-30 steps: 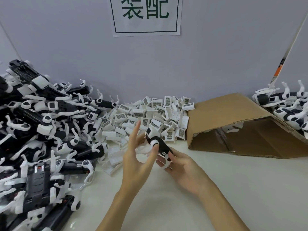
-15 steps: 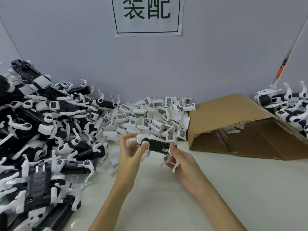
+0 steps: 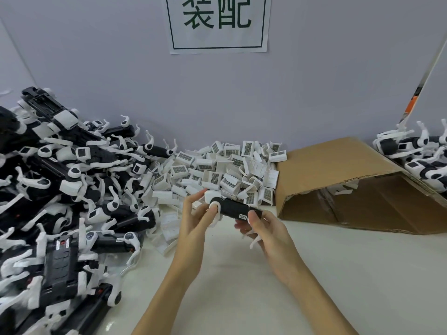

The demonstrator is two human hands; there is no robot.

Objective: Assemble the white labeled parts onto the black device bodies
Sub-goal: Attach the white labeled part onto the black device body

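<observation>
Turned from a steep tilt a second ago to nearly level now, black device body (image 3: 235,208), carried between both hands above the bench (image 3: 338,274), just in front of the heap of white labeled parts (image 3: 225,170). Left hand (image 3: 196,221) curled round the rounded white end, thumb pressed on the cap, seemingly seating a white part there. Right hand (image 3: 268,232) clamped on the opposite end, thumb on top beside a small label, likely bracing against that push. White clip arms dangling below the right fingers. Heaped at far left, a pile of devices (image 3: 60,189); at right, an open cardboard box (image 3: 350,184) lying on its side.
</observation>
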